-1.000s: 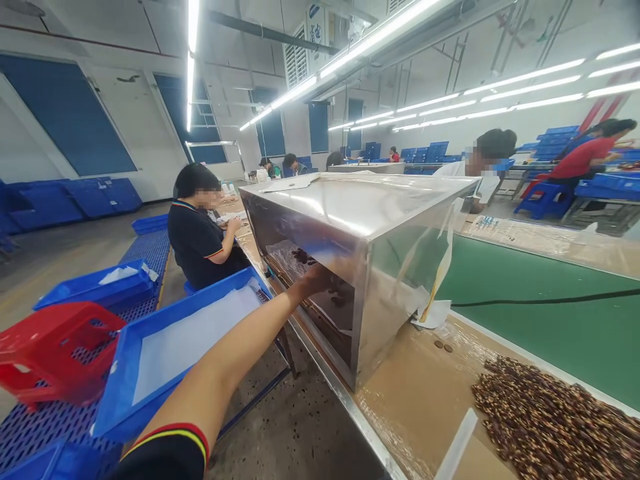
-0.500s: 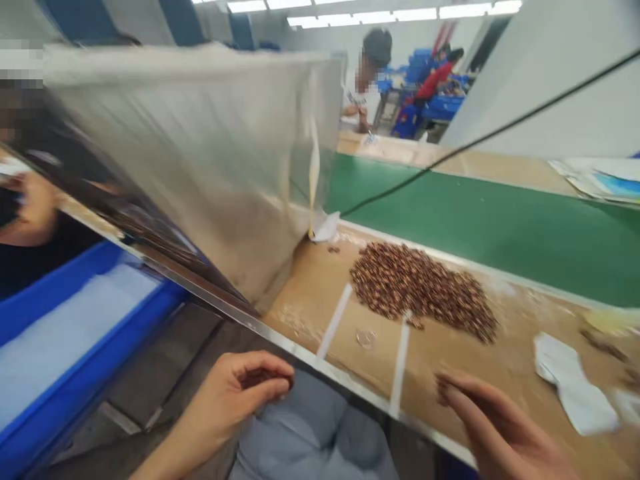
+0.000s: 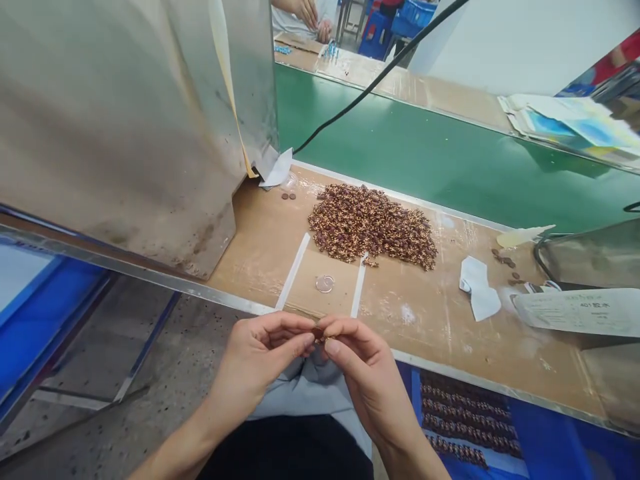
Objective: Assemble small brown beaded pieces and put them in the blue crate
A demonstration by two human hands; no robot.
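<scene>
My left hand (image 3: 265,353) and my right hand (image 3: 367,360) meet at the table's front edge, fingertips pinched together. Between them is a small dark brown piece (image 3: 319,333), mostly hidden by the fingers; its exact kind does not show. Just beyond the hands, a see-through round spot (image 3: 325,284) lies on the cardboard-covered table (image 3: 255,267) between two white tape strips. Farther back spreads a heap of small brown and gold pieces (image 3: 373,223), with a stray one at its front. Two brown discs (image 3: 289,197) rest left of the heap.
A metal panel (image 3: 150,133) rises at left; a green belt (image 3: 400,140) runs behind. White paper (image 3: 479,287), a pale yellow nozzle (image 3: 525,235) and a labelled packet (image 3: 585,312) lie at right. Below the edge, a blue crate (image 3: 545,440) holds rows of brown pieces. A co-worker's hands (image 3: 315,20) show across.
Both hands, apart before, have come together over my lap at the table edge, pinching one small brown piece. The view has tilted down and turned right, bringing the blue crate into sight.
</scene>
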